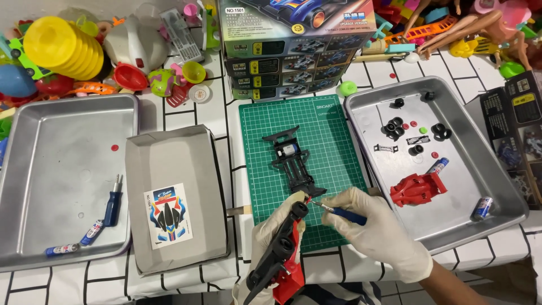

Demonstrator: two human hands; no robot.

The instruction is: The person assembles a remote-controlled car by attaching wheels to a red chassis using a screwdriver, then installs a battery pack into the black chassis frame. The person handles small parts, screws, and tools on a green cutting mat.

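My left hand, in a white glove, grips a black and red toy car chassis with wheels, held on end near the table's front edge. My right hand, also gloved, holds a small blue-handled screwdriver with its tip at the top end of that chassis. A second black chassis with a small motor lies on the green cutting mat just beyond both hands.
The right metal tray holds a red car body, black tyres, small parts and batteries. The left tray holds a blue screwdriver and batteries. A grey box lid bears a sticker sheet. Stacked kit boxes and toys crowd the back.
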